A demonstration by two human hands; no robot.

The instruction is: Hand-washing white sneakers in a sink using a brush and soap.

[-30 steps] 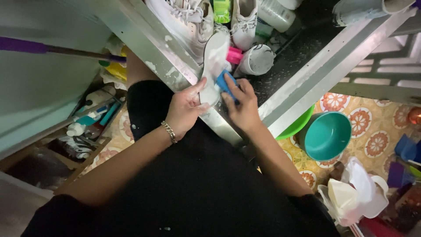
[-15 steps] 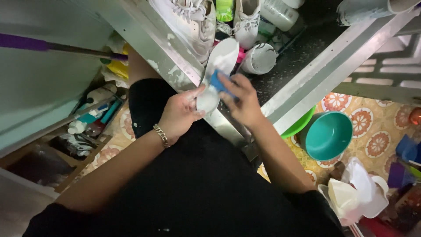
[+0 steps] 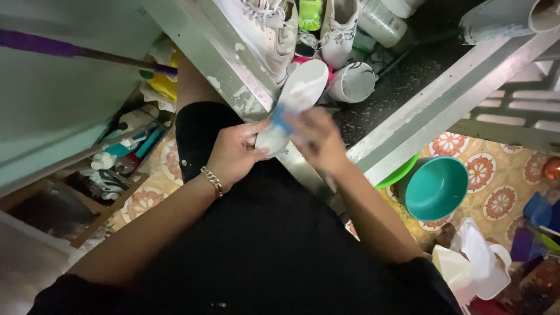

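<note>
The left hand [image 3: 233, 154] grips the near end of a white shoe [image 3: 294, 105], which is turned sole up and tilted away over the metal edge of the bench [image 3: 402, 125]. A gold bracelet [image 3: 212, 181] circles that wrist. The right hand [image 3: 318, 140] is blurred; it is closed on a small blue scrubber [image 3: 283, 119] that it presses against the shoe's sole. Just beyond the shoe sits a small white cup [image 3: 352, 83]. Farther off on the bench stand a pair of white sneakers [image 3: 338, 26] and a green bottle [image 3: 310, 13] between them. To the right, on the patterned floor [image 3: 501, 181], a teal basin [image 3: 436, 186] rests beside the bench, with a white jug [image 3: 472, 271] nearer.
</note>
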